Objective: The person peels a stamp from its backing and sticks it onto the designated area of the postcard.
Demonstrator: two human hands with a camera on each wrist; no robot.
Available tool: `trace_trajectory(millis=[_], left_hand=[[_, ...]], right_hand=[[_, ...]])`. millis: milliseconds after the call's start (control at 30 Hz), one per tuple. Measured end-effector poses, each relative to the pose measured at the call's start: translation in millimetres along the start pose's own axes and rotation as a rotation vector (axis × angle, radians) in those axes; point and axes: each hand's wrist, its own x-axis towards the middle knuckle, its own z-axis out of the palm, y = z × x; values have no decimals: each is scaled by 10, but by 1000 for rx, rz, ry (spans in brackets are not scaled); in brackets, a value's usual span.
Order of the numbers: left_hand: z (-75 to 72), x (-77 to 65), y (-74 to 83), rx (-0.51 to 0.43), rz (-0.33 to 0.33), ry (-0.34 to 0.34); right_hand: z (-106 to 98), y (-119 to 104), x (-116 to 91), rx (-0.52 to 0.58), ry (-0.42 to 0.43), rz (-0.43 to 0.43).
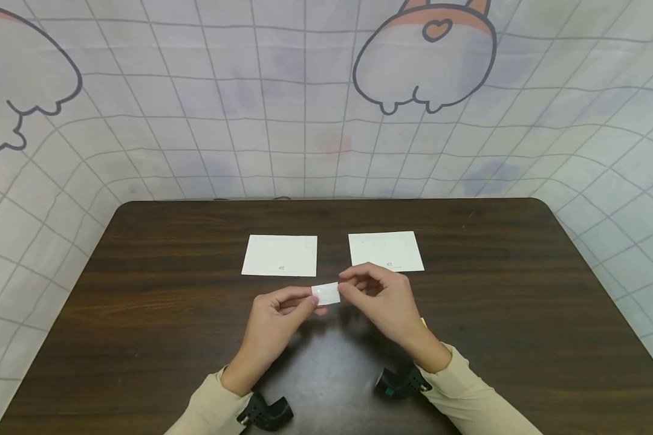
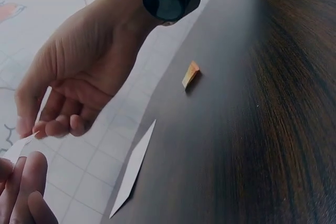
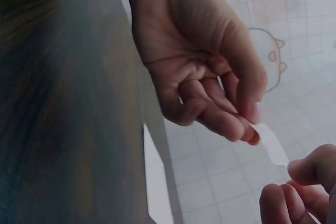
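Note:
Between both hands, above the table, is a small white rectangular piece [image 1: 325,293] that looks like paper or a thin packet; I cannot tell which. My left hand [image 1: 272,326] pinches its left end between thumb and fingers. At the other end, the thumb and fingertips of my right hand [image 1: 386,302] pinch its right edge. In the left wrist view the right hand [image 2: 89,66] shows large, with the white piece [image 2: 17,148] at lower left. The right wrist view shows the left hand [image 3: 194,61] gripping the white piece [image 3: 272,144] from the other side.
Two white cards [image 1: 279,255] [image 1: 386,251] lie side by side on the dark wooden table [image 1: 141,338], beyond the hands. A small orange-yellow object [image 2: 190,75] lies on the table, mostly hidden behind the right wrist in the head view. A grid-patterned curtain [image 1: 223,109] surrounds the table's back and sides.

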Motion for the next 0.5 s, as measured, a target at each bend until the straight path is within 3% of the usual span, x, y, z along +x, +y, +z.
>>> trace_trajectory(millis=[167,367,500], left_hand=[[-9,8,12,6,-13,15],[-23,-8,9,3,-25,6],[-15,-26,2,11,-16,-26]], right_hand=[[-17,-27,-16,-50,54,-157],[57,-44,-52,-133,24,-385],[112,-27,-68,-186,30,-483]])
